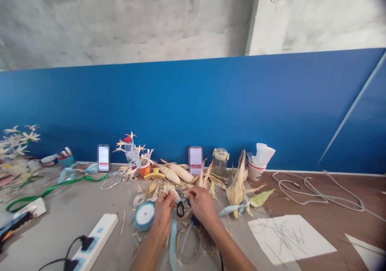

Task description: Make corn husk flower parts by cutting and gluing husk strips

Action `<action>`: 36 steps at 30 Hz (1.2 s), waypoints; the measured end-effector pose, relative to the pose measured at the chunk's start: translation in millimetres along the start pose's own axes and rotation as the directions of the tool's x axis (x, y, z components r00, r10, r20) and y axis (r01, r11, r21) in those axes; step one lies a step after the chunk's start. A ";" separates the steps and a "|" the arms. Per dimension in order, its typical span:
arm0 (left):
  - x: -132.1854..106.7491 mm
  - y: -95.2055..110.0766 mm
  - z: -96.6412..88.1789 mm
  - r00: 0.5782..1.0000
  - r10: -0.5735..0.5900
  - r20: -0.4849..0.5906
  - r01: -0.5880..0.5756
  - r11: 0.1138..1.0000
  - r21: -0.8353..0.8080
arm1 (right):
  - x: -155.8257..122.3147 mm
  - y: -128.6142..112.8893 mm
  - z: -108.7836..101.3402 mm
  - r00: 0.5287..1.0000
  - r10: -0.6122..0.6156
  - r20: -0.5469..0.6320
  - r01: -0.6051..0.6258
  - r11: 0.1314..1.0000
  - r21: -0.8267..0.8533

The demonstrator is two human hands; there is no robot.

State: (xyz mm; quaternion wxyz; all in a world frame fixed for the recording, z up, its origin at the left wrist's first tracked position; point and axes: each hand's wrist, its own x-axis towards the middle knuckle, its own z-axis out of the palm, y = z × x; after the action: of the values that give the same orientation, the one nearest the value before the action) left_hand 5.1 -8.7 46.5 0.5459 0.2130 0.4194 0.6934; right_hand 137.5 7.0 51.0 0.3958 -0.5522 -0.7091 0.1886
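Observation:
My left hand (163, 214) and my right hand (202, 206) meet over a heap of dried corn husks (181, 182) on the table. Both hands are curled closed around small husk pieces; what exactly each pinches is too small to make out. Black-handled scissors (181, 206) lie between the two hands. A roll of light blue ribbon (144, 216) sits just left of my left hand, and a strip of that ribbon (173, 243) trails down between my forearms. A wire ring (188, 245) lies under my wrists.
A white power strip (96, 237) with black plugs lies front left. Green ribbon (54, 188) curls across the left. A glass jar (220, 162), paper cups (259, 164), white cables (313, 190), a paper sheet with thin sticks (289, 237) and a husk-flower pot (135, 158) stand before the blue partition (211, 110).

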 end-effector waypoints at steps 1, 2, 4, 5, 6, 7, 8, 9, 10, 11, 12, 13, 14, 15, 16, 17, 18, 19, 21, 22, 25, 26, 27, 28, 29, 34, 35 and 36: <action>1.5 -1.2 -1.6 1.000 -0.005 0.001 0.005 1.000 0.003 | -0.8 -1.0 -2.1 0.999 0.004 0.053 0.001 0.996 -0.086; 3.1 -2.6 -3.4 1.000 -0.007 0.000 0.007 1.000 0.005 | -2.3 -2.6 -2.6 0.995 0.014 0.099 0.002 0.987 -0.158; 6.0 -5.1 -7.0 1.000 -0.002 0.010 0.002 1.000 0.006 | -6.7 -6.8 0.1 0.987 0.029 0.159 0.016 0.961 -0.277; 7.2 -6.1 -8.5 1.000 0.007 0.006 -0.007 1.000 0.007 | -9.1 -9.2 2.5 0.985 0.031 0.172 0.027 0.945 -0.326; 8.1 -6.8 -9.7 1.000 0.017 0.001 -0.017 1.000 0.010 | -11.3 -11.5 5.1 0.984 0.029 0.177 0.039 0.929 -0.368; 8.7 -7.4 -10.8 1.000 0.026 -0.007 -0.026 1.000 0.015 | -13.3 -13.5 7.6 0.984 0.026 0.177 0.048 0.914 -0.402; 9.2 -7.8 -11.5 0.999 0.033 -0.011 -0.032 0.999 0.019 | -14.8 -15.2 9.8 0.983 0.032 0.180 0.049 0.901 -0.431; 9.6 -8.3 -12.1 0.999 0.033 -0.011 -0.033 0.999 0.024 | -16.0 -16.4 11.6 0.981 0.046 0.190 0.046 0.890 -0.454; 9.9 -8.8 -12.6 0.999 0.030 -0.010 -0.030 0.999 0.027 | -16.8 -17.1 13.2 0.977 0.060 0.206 0.045 0.881 -0.471; 10.2 -9.5 -12.9 1.000 0.026 -0.008 -0.026 0.999 0.028 | -17.3 -17.3 14.7 0.972 0.072 0.223 0.046 0.874 -0.483; 10.6 -10.3 -13.3 1.000 0.020 -0.006 -0.020 0.999 0.028 | -17.7 -17.1 16.2 0.968 0.082 0.239 0.048 0.869 -0.492; 11.0 -11.4 -13.8 1.000 0.017 -0.006 -0.016 1.000 0.026 | -17.9 -16.5 17.9 0.965 0.084 0.249 0.053 0.866 -0.498; 11.6 -12.6 -14.3 1.000 0.016 -0.007 -0.016 1.000 0.025 | -18.1 -15.5 19.8 0.965 0.080 0.251 0.059 0.863 -0.501; 12.2 -13.9 -15.1 1.000 0.020 -0.007 -0.020 1.000 0.025 | -18.2 -14.4 22.1 0.967 0.071 0.246 0.065 0.862 -0.502; 12.9 -15.2 -16.0 1.000 0.026 -0.003 -0.026 0.999 0.027 | -18.3 -13.2 24.5 0.969 0.066 0.237 0.064 0.862 -0.503; 13.7 -16.5 -17.1 0.999 0.033 0.001 -0.033 0.999 0.032 | -18.2 -12.0 27.1 0.972 0.063 0.224 0.060 0.864 -0.500; 14.4 -17.5 -18.2 0.999 0.040 0.003 -0.040 0.998 0.039 | -18.1 -10.9 29.5 0.975 0.064 0.212 0.051 0.866 -0.497; 15.0 -18.4 -19.3 0.999 0.039 0.006 -0.040 0.998 0.048 | -17.8 -9.9 31.7 0.977 0.069 0.202 0.041 0.870 -0.492; 16.0 -19.2 -20.9 0.999 0.037 -0.006 -0.037 0.997 0.064 | -17.1 -8.4 34.9 0.979 0.083 0.189 0.019 0.875 -0.485; 16.2 -19.2 -21.4 0.999 0.033 -0.009 -0.032 0.997 0.069 | -16.7 -8.0 36.0 0.979 0.090 0.184 0.010 0.876 -0.483; 16.6 -18.4 -21.5 1.000 0.021 -0.012 -0.021 0.998 0.062 | -16.0 -7.6 36.9 0.981 0.096 0.172 -0.002 0.878 -0.478; 16.8 -18.0 -21.3 1.000 0.020 -0.015 -0.019 0.998 0.053 | -15.9 -7.7 36.6 0.980 0.095 0.173 -0.001 0.878 -0.478; 17.0 -17.6 -21.0 1.000 0.020 -0.018 -0.019 0.999 0.045 | -15.7 -8.0 35.9 0.979 0.097 0.178 0.001 0.877 -0.481; 17.2 -17.3 -20.8 1.000 0.023 -0.020 -0.022 0.999 0.039 | -15.5 -8.4 34.9 0.978 0.100 0.185 0.003 0.873 -0.487; 17.3 -16.9 -20.6 0.999 0.028 -0.024 -0.027 0.999 0.035 | -15.2 -8.8 33.5 0.975 0.109 0.193 0.001 0.869 -0.496; 15.8 -14.2 -18.7 0.998 0.021 -0.054 -0.021 1.000 -0.003 | -11.2 -13.2 22.1 0.961 0.163 0.222 -0.034 0.870 -0.492; 15.0 -13.4 -18.1 0.998 0.012 -0.055 -0.013 1.000 -0.017 | -9.8 -14.2 19.1 0.958 0.174 0.229 -0.044 0.876 -0.480; 14.3 -12.5 -17.6 0.999 0.007 -0.054 -0.008 1.000 -0.030 | -8.2 -15.0 16.1 0.953 0.190 0.235 -0.062 0.884 -0.463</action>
State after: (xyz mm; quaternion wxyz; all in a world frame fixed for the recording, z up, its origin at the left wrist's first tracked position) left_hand -5.4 -0.8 24.1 0.5349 0.1877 0.4227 0.7070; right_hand 116.3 -2.7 48.8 0.1419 -0.6426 -0.7434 0.1195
